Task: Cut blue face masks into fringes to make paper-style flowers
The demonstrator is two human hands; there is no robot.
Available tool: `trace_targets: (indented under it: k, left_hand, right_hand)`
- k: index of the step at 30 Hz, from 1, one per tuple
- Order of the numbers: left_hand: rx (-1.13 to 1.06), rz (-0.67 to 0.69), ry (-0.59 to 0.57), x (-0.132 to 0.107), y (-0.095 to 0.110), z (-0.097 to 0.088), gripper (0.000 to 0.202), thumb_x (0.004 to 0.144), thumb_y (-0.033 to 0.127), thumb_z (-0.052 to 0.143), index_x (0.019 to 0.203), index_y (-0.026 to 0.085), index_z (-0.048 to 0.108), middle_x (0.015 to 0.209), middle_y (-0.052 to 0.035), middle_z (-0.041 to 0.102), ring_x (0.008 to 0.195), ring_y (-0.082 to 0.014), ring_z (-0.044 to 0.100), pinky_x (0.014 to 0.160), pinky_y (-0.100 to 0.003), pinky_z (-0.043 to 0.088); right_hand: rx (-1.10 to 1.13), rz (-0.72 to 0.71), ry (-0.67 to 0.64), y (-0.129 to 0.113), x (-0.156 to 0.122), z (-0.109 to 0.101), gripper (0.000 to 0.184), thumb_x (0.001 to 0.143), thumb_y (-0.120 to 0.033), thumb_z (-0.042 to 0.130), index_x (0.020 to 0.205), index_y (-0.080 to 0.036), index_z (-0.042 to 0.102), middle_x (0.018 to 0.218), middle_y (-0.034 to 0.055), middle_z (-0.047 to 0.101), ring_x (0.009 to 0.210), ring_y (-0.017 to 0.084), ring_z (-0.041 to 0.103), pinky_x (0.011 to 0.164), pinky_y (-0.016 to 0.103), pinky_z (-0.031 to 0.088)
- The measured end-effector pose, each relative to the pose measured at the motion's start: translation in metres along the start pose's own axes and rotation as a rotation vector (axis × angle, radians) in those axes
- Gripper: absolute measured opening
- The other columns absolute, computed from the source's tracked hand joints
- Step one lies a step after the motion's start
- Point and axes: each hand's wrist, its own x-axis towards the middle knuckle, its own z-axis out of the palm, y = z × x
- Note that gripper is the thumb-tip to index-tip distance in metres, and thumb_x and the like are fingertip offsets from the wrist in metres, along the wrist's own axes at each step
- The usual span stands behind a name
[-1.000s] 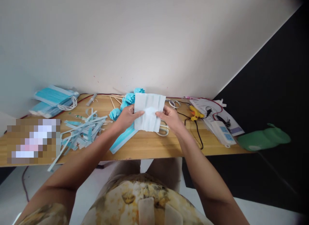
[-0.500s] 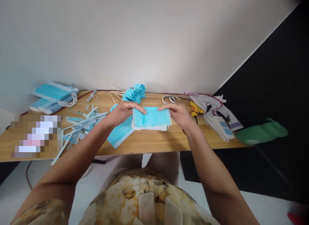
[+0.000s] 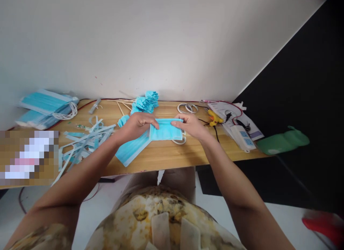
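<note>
A light-blue piece of face mask (image 3: 166, 131) is stretched between both my hands above the wooden table. My left hand (image 3: 138, 125) pinches its left edge, thumb on top. At the upper right corner my right hand (image 3: 190, 125) grips it between thumb and fingers. Partly covered by my left hand and the held piece, another blue face mask (image 3: 133, 149) lies flat on the table. Just behind my left hand are blue paper-like flowers (image 3: 145, 104) on thin sticks. A white ring, perhaps a tape roll (image 3: 180, 141), shows below the held piece.
Cut mask strips (image 3: 87, 140) lie in a heap at left, before stacked masks (image 3: 45, 103) with white ear loops. Tape rolls (image 3: 185, 107), a yellow glue gun (image 3: 214, 118), a power strip (image 3: 243, 138) and a green bottle (image 3: 283, 142) stand at right, with cables among them.
My right hand has come closer to my left, and the held mask piece looks narrower. The white layer beneath it no longer shows. The whole scene has shifted slightly left in view.
</note>
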Motion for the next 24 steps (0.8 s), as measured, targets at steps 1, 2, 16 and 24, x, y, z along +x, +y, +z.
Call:
trace_targets:
  k: [1, 2, 16, 24]
  left_hand:
    - [0.01, -0.022, -0.018, -0.004, -0.004, -0.003, 0.029, 0.087, 0.01, 0.049, 0.077, 0.018, 0.075, 0.076, -0.0018, 0.073, 0.07, -0.0117, 0.067, 0.067, -0.022, 0.049]
    - [0.013, -0.045, -0.05, -0.009, -0.007, -0.007, 0.028, 0.087, 0.011, 0.051, 0.076, 0.019, 0.075, 0.076, -0.0015, 0.073, 0.07, -0.0118, 0.067, 0.066, -0.022, 0.049]
    - [0.035, -0.471, -0.056, -0.009, -0.006, 0.008, 0.025, 0.084, 0.043, 0.067, 0.074, 0.021, 0.073, 0.068, 0.0018, 0.07, 0.063, -0.0145, 0.061, 0.059, -0.022, 0.047]
    - [-0.04, -0.696, 0.173, 0.0, -0.014, 0.019, 0.021, 0.076, 0.041, 0.073, 0.076, 0.019, 0.074, 0.063, 0.0016, 0.066, 0.055, -0.0127, 0.051, 0.047, -0.021, 0.04]
  right_hand:
    - [-0.047, -0.006, 0.012, 0.001, -0.001, 0.002, 0.035, 0.081, -0.049, 0.068, 0.07, -0.017, 0.062, 0.062, -0.0037, 0.05, 0.058, 0.01, 0.043, 0.056, 0.024, 0.032]
    - [-0.093, -0.014, 0.006, 0.002, -0.004, 0.004, 0.034, 0.083, -0.047, 0.066, 0.07, -0.017, 0.062, 0.062, -0.0038, 0.05, 0.058, 0.01, 0.043, 0.056, 0.024, 0.031]
    - [-0.232, -0.039, 0.089, -0.01, 0.0, 0.038, 0.02, 0.089, -0.038, 0.06, 0.082, -0.021, 0.065, 0.068, -0.0034, 0.058, 0.064, 0.012, 0.05, 0.062, 0.024, 0.032]
    - [0.051, 0.1, 0.472, 0.024, 0.01, 0.056, 0.039, 0.088, -0.053, 0.058, 0.067, -0.023, 0.044, 0.062, -0.005, 0.039, 0.061, 0.012, 0.039, 0.057, 0.025, 0.032]
